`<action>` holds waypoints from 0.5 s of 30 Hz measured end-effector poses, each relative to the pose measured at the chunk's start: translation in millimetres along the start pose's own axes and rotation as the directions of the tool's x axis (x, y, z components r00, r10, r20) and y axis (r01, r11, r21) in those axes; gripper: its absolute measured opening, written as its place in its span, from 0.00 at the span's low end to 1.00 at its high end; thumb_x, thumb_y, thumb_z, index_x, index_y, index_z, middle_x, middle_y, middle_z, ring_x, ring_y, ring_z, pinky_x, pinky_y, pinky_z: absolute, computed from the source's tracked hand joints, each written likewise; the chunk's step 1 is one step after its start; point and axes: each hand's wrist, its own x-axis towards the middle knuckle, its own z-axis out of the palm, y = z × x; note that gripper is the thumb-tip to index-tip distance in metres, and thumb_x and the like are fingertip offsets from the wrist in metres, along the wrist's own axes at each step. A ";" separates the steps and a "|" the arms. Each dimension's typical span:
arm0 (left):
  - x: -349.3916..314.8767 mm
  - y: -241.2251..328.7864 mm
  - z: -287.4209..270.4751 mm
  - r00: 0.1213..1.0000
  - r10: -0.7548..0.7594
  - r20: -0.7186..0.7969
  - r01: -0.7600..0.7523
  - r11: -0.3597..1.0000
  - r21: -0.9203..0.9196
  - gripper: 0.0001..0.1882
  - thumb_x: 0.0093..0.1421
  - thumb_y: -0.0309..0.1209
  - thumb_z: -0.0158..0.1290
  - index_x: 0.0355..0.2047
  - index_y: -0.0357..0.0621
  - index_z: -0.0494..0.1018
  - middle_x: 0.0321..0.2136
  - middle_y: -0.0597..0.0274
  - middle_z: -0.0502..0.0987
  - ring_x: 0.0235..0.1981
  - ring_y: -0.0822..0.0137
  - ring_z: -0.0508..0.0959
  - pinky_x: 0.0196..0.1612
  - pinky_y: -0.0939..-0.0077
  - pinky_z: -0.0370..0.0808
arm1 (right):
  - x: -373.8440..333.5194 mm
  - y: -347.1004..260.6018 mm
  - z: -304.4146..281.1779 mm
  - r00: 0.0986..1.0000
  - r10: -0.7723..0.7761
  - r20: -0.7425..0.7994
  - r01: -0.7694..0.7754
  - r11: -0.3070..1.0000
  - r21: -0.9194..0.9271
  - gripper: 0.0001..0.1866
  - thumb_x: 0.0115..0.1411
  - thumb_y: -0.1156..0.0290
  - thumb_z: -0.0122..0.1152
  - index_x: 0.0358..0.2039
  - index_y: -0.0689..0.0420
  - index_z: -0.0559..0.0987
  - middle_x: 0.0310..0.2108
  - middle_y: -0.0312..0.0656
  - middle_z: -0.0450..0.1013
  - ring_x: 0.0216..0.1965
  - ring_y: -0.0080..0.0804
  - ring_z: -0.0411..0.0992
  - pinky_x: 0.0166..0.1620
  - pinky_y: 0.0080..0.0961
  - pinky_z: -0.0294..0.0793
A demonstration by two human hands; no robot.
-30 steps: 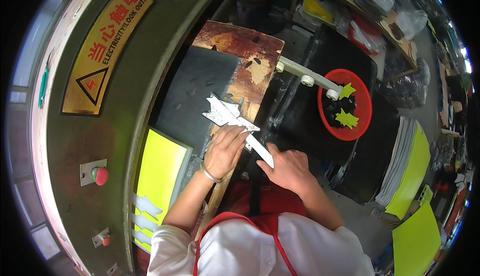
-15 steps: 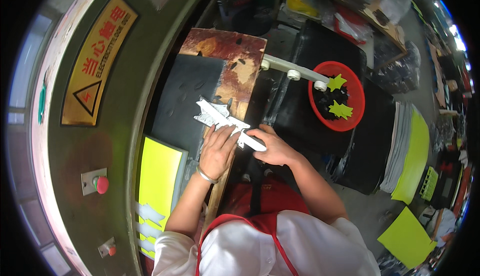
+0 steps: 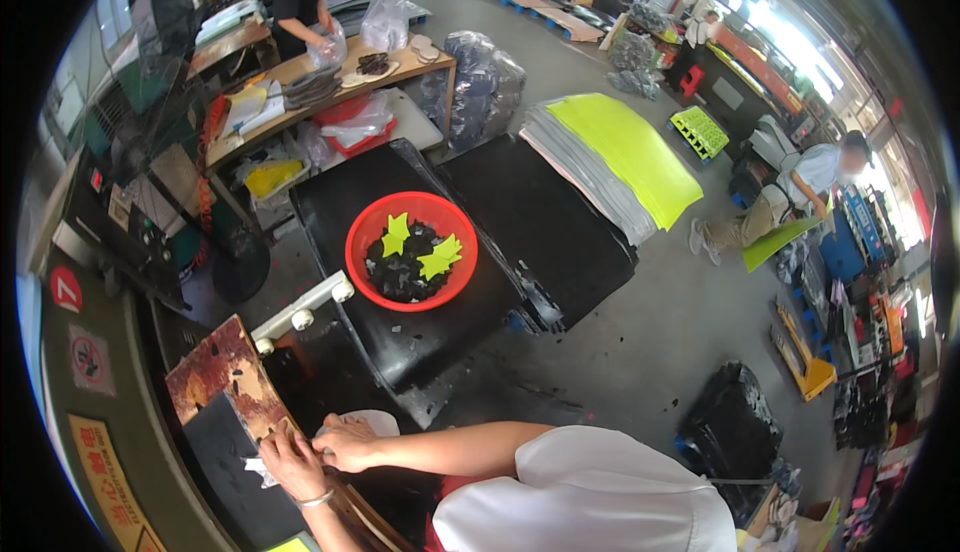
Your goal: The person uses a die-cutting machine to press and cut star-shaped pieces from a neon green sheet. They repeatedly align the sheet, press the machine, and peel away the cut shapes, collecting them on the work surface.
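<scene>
At the lower left, both my hands are close together at the edge of a worn wooden board [image 3: 215,372]. My left hand [image 3: 292,464], with a bracelet at the wrist, has its fingers bent down over a white jagged-edged piece [image 3: 258,469], which it mostly covers. Beside it my right hand [image 3: 345,442] is closed with curled fingers around the piece's other end, and a white flat part [image 3: 374,420] shows behind that hand. The grip's details are hidden. Under the left hand a dark pad [image 3: 215,442] lies on the board.
A red basin [image 3: 412,304] with black scraps and yellow-green star-shaped pieces [image 3: 440,257] stands on a black-covered surface [image 3: 470,337]. Beyond is a stack of yellow-green sheets [image 3: 620,152]. A white roller bar [image 3: 305,314] juts from the board. Other people [image 3: 300,2] [image 3: 805,187] work farther away.
The view has swung right and up, so the basin and sheets now sit nearer the middle. My hands stay on the white piece, now largely hidden beneath them.
</scene>
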 end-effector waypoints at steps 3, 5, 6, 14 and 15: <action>3.4 -3.8 15.0 0.998 0.065 -0.005 -0.065 0.996 -0.064 0.18 0.55 0.23 0.53 0.48 0.41 0.71 0.43 0.46 0.68 0.44 0.47 0.68 0.49 0.56 0.65 | 0.3 1.8 4.6 0.999 0.039 -0.017 -0.039 0.999 0.021 0.13 0.56 0.62 0.57 0.43 0.44 0.79 0.50 0.45 0.64 0.53 0.50 0.63 0.54 0.47 0.60; 3.6 -6.3 19.1 0.978 0.193 -0.080 -0.199 0.976 -0.085 0.19 0.55 0.22 0.52 0.50 0.41 0.71 0.49 0.47 0.67 0.48 0.48 0.67 0.53 0.57 0.64 | 0.4 3.6 8.8 0.999 0.040 -0.031 -0.039 0.998 0.040 0.13 0.56 0.62 0.57 0.42 0.46 0.79 0.50 0.45 0.64 0.54 0.49 0.63 0.54 0.47 0.60; 3.2 -7.2 19.7 0.984 0.171 -0.051 -0.175 0.982 -0.075 0.20 0.56 0.22 0.51 0.51 0.41 0.70 0.50 0.47 0.66 0.50 0.48 0.67 0.54 0.58 0.63 | -0.1 4.5 10.9 0.998 0.036 -0.048 -0.033 0.998 0.048 0.12 0.56 0.62 0.57 0.41 0.46 0.79 0.50 0.44 0.65 0.54 0.49 0.63 0.54 0.47 0.60; -0.2 -8.4 22.8 1.000 0.021 -0.004 -0.021 0.998 -0.057 0.24 0.56 0.18 0.48 0.55 0.42 0.66 0.54 0.49 0.64 0.53 0.49 0.64 0.56 0.58 0.62 | -6.0 7.8 29.8 0.953 -0.059 -0.297 0.074 0.997 0.038 0.06 0.53 0.65 0.60 0.30 0.50 0.81 0.46 0.40 0.67 0.50 0.44 0.63 0.53 0.45 0.57; -1.1 -8.2 23.8 0.999 0.032 -0.027 -0.033 0.998 -0.062 0.24 0.57 0.18 0.48 0.55 0.42 0.66 0.54 0.49 0.64 0.53 0.50 0.64 0.56 0.58 0.62 | -7.1 7.8 32.1 0.938 -0.091 -0.335 0.104 0.994 0.019 0.06 0.52 0.65 0.60 0.28 0.50 0.81 0.45 0.40 0.67 0.50 0.44 0.63 0.53 0.45 0.57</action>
